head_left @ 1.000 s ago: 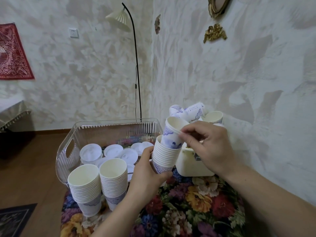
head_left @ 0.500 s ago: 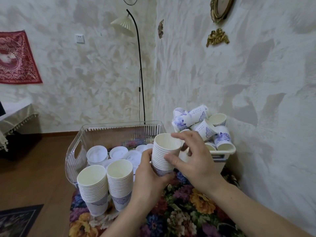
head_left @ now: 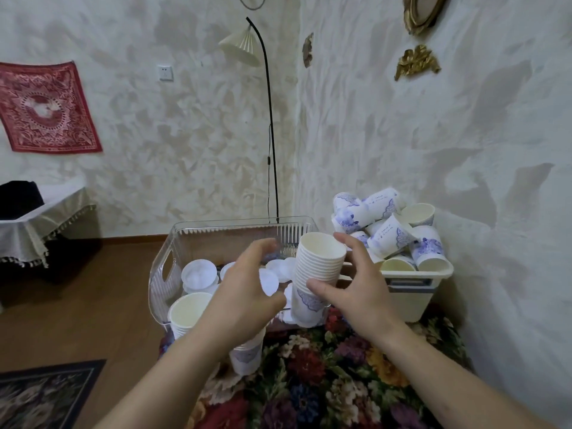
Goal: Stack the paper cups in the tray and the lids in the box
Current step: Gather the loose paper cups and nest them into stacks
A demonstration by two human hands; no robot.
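A tall stack of white paper cups (head_left: 318, 274) with blue print stands upright at the front right corner of the clear plastic box (head_left: 161, 274). My right hand (head_left: 359, 292) holds the stack, thumb across its front and fingers behind the rim. My left hand (head_left: 247, 289) hovers just left of it with fingers spread, holding nothing. White lids (head_left: 198, 272) lie scattered inside the clear box. Two more cup stacks stand at the box's front left: one (head_left: 188, 311) in plain view, the other (head_left: 247, 357) partly hidden under my left forearm.
A white bin (head_left: 411, 292) heaped with loose blue-printed cups (head_left: 390, 233) sits to the right against the wall. Everything rests on a floral cloth (head_left: 325, 376). A floor lamp (head_left: 269, 119) stands behind the box. Wooden floor and a dark rug lie to the left.
The single cup has been pushed down into the stack. My left hand has let go of the stack and drawn off to the left, while my right hand now holds it.
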